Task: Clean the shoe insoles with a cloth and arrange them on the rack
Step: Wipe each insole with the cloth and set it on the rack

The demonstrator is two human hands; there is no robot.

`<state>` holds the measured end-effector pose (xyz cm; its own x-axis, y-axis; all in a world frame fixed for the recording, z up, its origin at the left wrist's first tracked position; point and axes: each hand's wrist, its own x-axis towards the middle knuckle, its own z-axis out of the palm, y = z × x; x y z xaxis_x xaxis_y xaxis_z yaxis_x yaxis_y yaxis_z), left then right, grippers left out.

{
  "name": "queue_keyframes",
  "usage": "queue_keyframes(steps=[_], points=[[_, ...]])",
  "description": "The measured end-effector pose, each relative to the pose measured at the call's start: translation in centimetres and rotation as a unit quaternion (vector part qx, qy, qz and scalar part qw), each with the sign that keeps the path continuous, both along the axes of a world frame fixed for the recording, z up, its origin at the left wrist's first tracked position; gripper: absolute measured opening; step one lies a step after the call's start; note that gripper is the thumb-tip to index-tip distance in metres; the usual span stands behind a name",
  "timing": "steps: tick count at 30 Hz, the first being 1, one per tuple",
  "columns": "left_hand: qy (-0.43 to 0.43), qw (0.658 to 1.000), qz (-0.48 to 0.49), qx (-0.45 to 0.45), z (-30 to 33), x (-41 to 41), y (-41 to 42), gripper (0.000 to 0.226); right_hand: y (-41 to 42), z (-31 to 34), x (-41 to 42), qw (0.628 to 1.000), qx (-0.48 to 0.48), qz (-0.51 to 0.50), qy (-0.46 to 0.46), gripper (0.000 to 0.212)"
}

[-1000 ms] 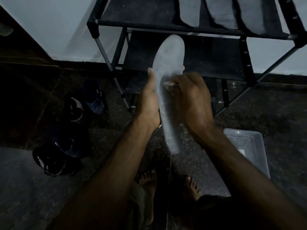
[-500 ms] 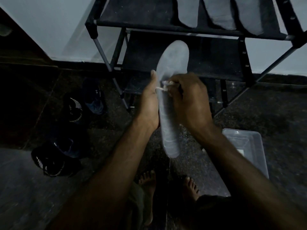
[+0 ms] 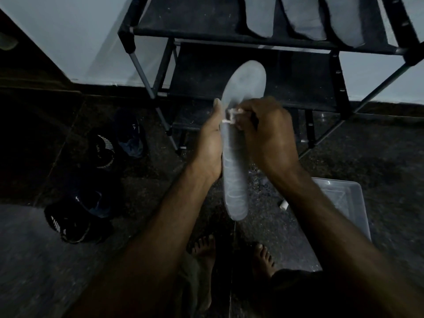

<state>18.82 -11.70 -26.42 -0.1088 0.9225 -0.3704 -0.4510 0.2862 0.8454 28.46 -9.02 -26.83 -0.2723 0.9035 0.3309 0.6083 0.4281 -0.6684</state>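
- The left hand (image 3: 210, 145) is holding a pale insole (image 3: 237, 143) from its left edge, with the thumb lying straight along that edge; the other fingers are hidden behind, so I cannot tell how they are lying.
- The insole is long, thin and smooth, with a rounded wide toe end pointing far and a narrow heel end pointing near; faint ridges are showing on the lower half.
- The right hand (image 3: 268, 136) is curling its fingers around a small white cloth (image 3: 231, 115) and pressing it against the middle of the insole.
- The rack (image 3: 252, 35) is standing just behind the insole, made of dark fabric shelves and metal tubes.
- Three grey insoles (image 3: 300, 17) are lying side by side on the upper shelf, at the far right.
- A clear plastic box (image 3: 341, 203) is sitting on the dark speckled floor (image 3: 367, 157) at the right, partly covered by the right arm.
- About four dark shoes (image 3: 75, 221) are lying on the floor at the left; the dim light is making the count unsure.
- Two bare feet (image 3: 204, 249) are showing at the near edge.
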Motion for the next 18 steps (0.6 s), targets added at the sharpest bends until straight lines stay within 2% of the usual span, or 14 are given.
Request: queue_keyframes(steps=[3, 7, 9, 11, 16, 18], points=[[-0.050, 0.998, 0.040, -0.018, 0.0, 0.5, 0.6, 0.052, 0.1, 0.1, 0.1, 1.000, 0.002, 0.000, 0.012, 0.012], [-0.109, 0.993, 0.022, -0.024, -1.4, -1.5, 0.4, 0.070, -0.7, 1.2, 0.1, 0.986, -0.094, 0.137, 0.018, 0.006], [-0.111, 0.993, 0.020, -0.024, -1.7, -1.8, 0.3, 0.068, -0.4, 1.3, 0.4, 0.982, -0.106, 0.154, 0.006, 0.005], [-0.126, 0.992, -0.001, -0.011, -1.2, -1.1, 0.4, 0.065, -0.1, 0.8, 0.4, 0.989, -0.084, 0.124, 0.013, 0.006], [-0.114, 0.993, 0.001, 0.000, -0.9, 0.0, 0.6, 0.058, 0.5, -0.9, 0.4, 0.998, 0.036, -0.042, 0.011, 0.014], [-0.109, 0.994, 0.004, -0.005, -1.2, -0.1, 0.5, 0.060, 0.6, -0.9, 0.5, 0.999, 0.032, -0.027, 0.009, 0.014]])
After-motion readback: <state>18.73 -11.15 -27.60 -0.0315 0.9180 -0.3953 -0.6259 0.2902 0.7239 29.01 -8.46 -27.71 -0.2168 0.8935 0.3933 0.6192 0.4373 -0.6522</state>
